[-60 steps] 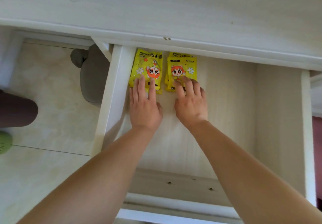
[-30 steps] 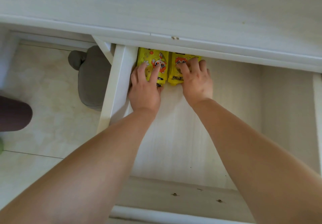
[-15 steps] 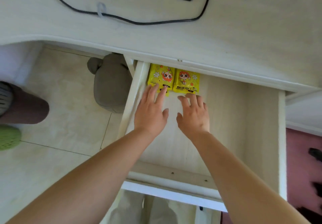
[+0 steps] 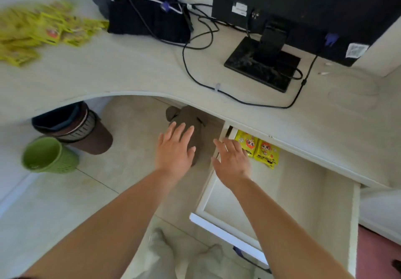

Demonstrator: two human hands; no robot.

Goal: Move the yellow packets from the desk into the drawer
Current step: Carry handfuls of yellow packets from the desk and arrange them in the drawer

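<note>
A pile of several yellow packets lies blurred on the far left of the white desk. Yellow packets with a cartoon face lie side by side in the back left corner of the open white drawer, partly under the desk edge. My left hand hovers open above the floor, left of the drawer, holding nothing. My right hand is open over the drawer's left wall, its fingers spread, just left of the packets.
A black monitor on its stand, black cables and a black bag sit on the desk. Under the desk are a brown bin, a green basket and a grey plush object.
Both hands have let go of the packets in the drawer and pulled back leftward, now empty. The view has lifted, showing the desk top and the packet pile.
</note>
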